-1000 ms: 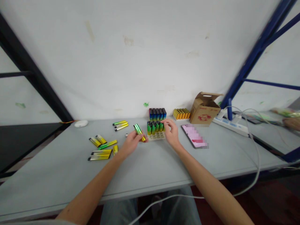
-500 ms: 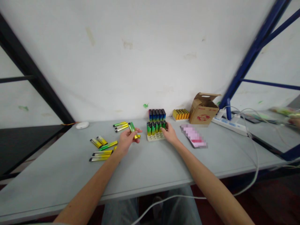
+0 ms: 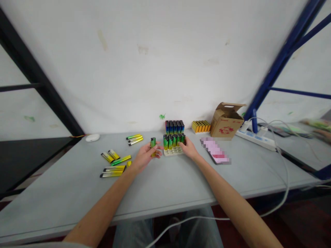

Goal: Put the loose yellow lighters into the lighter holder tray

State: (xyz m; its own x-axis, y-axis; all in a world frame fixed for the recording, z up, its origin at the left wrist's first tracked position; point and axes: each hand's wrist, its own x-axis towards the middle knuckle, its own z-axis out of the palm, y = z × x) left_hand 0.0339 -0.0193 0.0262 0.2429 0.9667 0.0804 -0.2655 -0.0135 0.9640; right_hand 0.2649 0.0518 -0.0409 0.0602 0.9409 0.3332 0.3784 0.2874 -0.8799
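Observation:
My left hand (image 3: 145,155) grips a green-and-yellow lighter (image 3: 153,142), held upright with its black top up, just left of the white tray (image 3: 173,151). Green-and-yellow lighters (image 3: 170,142) stand in the back part of this tray, and its front holes show bare. At the tray's right end, my right hand (image 3: 189,148) is closed around the end lighters of the standing group, thumb in front. More lighters lie loose on the left: a few farther back (image 3: 134,139), and several nearer silver-and-yellow ones (image 3: 113,168) with a green one (image 3: 121,160) among them.
Behind the tray stand blue lighters (image 3: 175,126) and a tray of orange lighters (image 3: 201,126). To the right are an open cardboard box (image 3: 226,122), a phone with a blurred screen (image 3: 215,151) and a power strip (image 3: 258,139). A white case (image 3: 92,137) sits at left; a white cable (image 3: 286,179) hangs over the edge.
My left hand has moved slightly right, towards the tray, and turned its lighter from tilted to upright. My right hand stays at the tray's right end.

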